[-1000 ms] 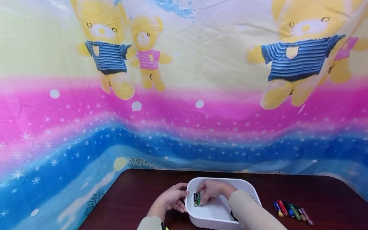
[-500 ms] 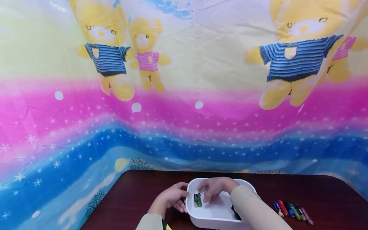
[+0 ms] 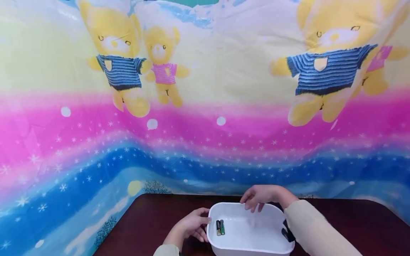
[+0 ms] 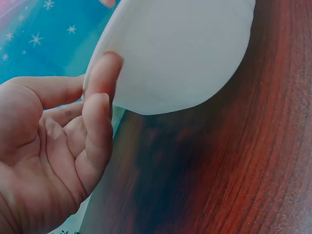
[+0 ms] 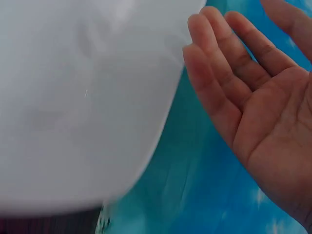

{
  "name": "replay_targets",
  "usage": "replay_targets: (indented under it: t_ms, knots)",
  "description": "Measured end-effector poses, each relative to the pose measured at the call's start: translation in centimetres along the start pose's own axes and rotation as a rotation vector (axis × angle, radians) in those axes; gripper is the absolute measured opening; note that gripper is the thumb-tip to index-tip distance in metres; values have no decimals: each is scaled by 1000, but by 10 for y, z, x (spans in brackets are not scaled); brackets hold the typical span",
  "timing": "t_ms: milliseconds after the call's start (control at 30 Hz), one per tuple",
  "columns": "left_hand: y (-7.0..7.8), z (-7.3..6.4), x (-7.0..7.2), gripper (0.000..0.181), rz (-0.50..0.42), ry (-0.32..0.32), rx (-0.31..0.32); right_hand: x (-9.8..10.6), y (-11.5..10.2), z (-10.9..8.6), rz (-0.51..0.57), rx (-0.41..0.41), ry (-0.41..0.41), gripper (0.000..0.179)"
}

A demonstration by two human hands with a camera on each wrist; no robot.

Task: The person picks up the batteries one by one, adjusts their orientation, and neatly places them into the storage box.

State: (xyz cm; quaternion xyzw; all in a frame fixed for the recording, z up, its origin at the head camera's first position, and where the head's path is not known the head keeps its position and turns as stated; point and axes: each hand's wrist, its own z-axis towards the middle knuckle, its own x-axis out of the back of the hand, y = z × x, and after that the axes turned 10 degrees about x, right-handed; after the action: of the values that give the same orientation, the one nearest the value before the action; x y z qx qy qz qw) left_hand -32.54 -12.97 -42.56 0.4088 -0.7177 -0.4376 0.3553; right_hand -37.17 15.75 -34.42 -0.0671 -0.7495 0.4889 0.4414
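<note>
A white plastic basin stands on the table. Inside it, near its left wall, two small batteries, dark with green and gold, lie side by side. My left hand grips the basin's left side, thumb at the rim and fingers against the outer wall; the left wrist view shows these fingers bent against it. Over the far rim is my right hand, holding nothing. In the right wrist view its fingers are loosely extended, fingertips right at the rim.
The dark red-brown wooden table has rounded far corners. Behind it hangs a curtain printed with bears and snowflakes. A black wrist strap overlaps the basin's right side. My right sleeve covers part of the table's right side.
My right hand has come off the batteries and moved up and right to the far rim. My left hand stays at the basin. The row of coloured pens is now hidden behind my right sleeve.
</note>
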Motion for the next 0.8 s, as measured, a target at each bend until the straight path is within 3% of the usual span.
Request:
replay_targets:
  t_ms: [300, 500, 800]
  knots:
    - [-7, -5, -3, 44, 3, 19, 0, 30, 44, -62, -130, 90, 128, 23]
    - [-10, -9, 1, 45, -2, 17, 7, 44, 70, -99, -74, 93, 139, 28]
    - [-6, -7, 2, 45, 18, 25, -4, 61, 87, -136, -43, 112, 150, 35]
